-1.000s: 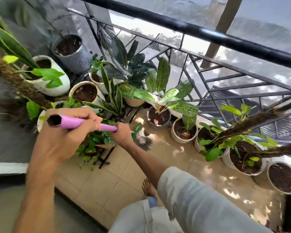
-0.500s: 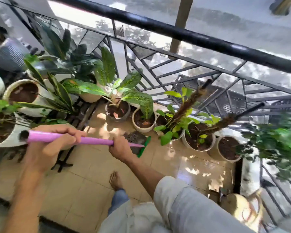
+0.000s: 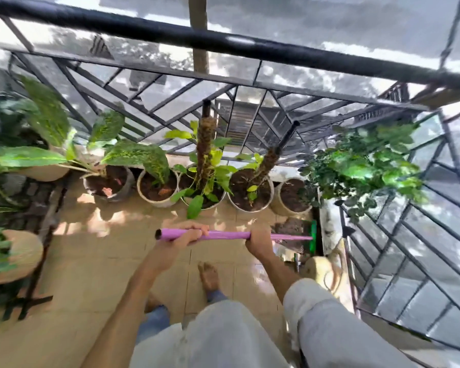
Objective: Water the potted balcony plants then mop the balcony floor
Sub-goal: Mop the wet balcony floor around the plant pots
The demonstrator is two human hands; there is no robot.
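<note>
- Balcony floor (image 3: 96, 261): over the last sec the view has swung from the plant-stand end toward the far-right corner by the railing (image 3: 223, 46); tiles near that corner look glossy/wet, tiles at the near-left edge duller; judged: mopping phase is under way, watering prob. done, soil in pots looks dark.
- Row of pots (image 3: 250, 192) along the railing edge: now dead ahead instead of off to the right; five round pots side by side, two w/ moss poles; the rightmost sits just beside the mop head, not touching as far as I can tell.
- Mop handle (image 3: 223, 235), pink: held roughly level across the body, as before; its open end now points to the left edge.
- Mop head (image 3: 295, 232), grey strands on a green bar: has moved from in front of the middle pots to the floor's right corner, down on the tiles near the wall edge; judged: that corner is being wiped now, centre + near edge left to do.
- Left hand (image 3: 181, 240): fingers wrapped round the handle near its open end; firm grip.
- Right hand (image 3: 260, 243): closed round the handle further down, nearer the head; steering the stroke.
- Risk (judged): head is close to the last pot; a wide stroke could knock it.
</note>
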